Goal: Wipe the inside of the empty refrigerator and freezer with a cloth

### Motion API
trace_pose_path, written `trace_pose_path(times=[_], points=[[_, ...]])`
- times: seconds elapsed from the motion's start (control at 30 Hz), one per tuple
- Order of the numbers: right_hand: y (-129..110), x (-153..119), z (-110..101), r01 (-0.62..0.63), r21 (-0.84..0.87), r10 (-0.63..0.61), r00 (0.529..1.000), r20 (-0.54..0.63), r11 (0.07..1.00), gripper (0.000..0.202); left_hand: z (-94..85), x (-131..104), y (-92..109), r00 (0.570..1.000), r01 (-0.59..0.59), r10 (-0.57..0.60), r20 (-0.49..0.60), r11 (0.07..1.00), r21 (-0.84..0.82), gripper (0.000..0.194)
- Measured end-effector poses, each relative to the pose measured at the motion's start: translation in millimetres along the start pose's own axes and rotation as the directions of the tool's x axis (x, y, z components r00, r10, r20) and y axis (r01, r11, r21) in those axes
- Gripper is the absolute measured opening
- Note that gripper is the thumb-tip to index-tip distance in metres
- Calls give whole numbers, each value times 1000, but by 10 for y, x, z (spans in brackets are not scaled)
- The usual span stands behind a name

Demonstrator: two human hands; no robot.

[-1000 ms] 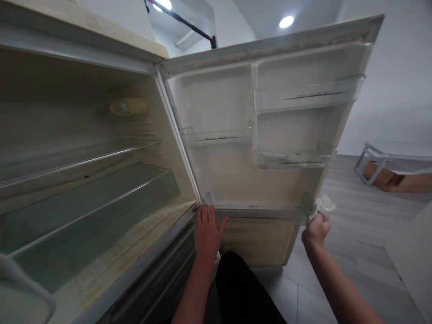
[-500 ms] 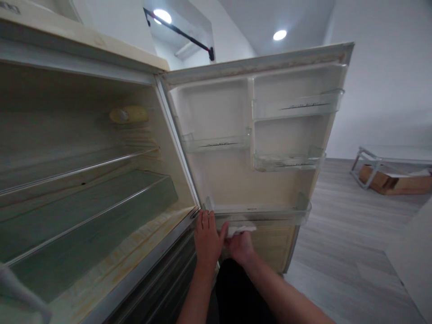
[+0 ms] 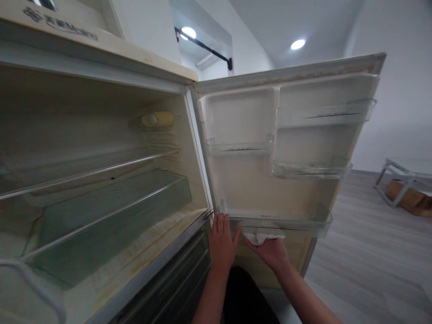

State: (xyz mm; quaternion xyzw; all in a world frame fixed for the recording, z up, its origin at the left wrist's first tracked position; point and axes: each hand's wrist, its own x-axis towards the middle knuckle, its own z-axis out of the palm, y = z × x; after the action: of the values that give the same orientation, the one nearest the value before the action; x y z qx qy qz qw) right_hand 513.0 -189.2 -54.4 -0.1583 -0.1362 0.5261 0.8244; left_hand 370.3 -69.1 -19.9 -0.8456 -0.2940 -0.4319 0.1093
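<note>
**Open fridge door, cloth pressed under the lowest bin**

Left hand (image 3: pixel 221 240) flat against the inner face of the fridge door (image 3: pixel 256 189), fingers straight and together, tips pointing up at the near left corner of the bottom door bin (image 3: pixel 286 224). Nothing gripped in it, thumb spread out to the right.

Right hand (image 3: pixel 270 252) just beside the left, closed around a white cloth (image 3: pixel 260 237). Cloth bunched between the fingers and pushed against the front underside of that same bottom bin, touching its clear plastic wall.

Above the hands, three more clear door bins: a small one (image 3: pixel 239 147) up and left, a middle one (image 3: pixel 310 170) up and right, a top one (image 3: pixel 326 114) higher still on the right. Nothing seen standing in any of the bins; dark smears or marks along their floors. Yellowish staining down the door liner between them.

Left of the left hand, the fridge cavity (image 3: pixel 101 171): glass shelves (image 3: pixel 101 198) bare, a stained floor panel, a yellow lamp housing (image 3: pixel 158 119) high on the back wall.

Far right of the right hand, a metal frame (image 3: pixel 398 180) over a brown box on the grey floor.
</note>
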Motion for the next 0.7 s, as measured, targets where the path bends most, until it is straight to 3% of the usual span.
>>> trace_pose_path(times=[0.1,0.2,0.37,0.4,0.57,0.63,0.7], points=[[-516,-276,-116,136,24,-122,943,-311,990,40,-3,11,1,1000,-10,10,22,1000,5,56],[-1041,-411,-226,268,-56,-264,853,-451,962,46,-3,25,4,999,-17,17,28,1000,16,56],[-1706,-414,-401,431,-218,-457,592,-663,875,48,6,19,12,999,-28,27,35,1000,5,57],[-1771,-399,-417,426,-243,-468,575,-671,872,46,8,14,15,999,-29,28,41,1000,2,58],[-1790,-328,-425,392,-337,-517,642,-567,856,33,10,-4,30,998,-28,27,58,1000,2,58],[-1752,-311,-469,409,-356,-542,616,-571,840,33,7,-9,30,998,-14,15,62,1000,-4,58],[-1720,-304,-564,420,-346,-540,561,-627,839,35,0,-19,15,998,-4,4,64,1000,-13,58]])
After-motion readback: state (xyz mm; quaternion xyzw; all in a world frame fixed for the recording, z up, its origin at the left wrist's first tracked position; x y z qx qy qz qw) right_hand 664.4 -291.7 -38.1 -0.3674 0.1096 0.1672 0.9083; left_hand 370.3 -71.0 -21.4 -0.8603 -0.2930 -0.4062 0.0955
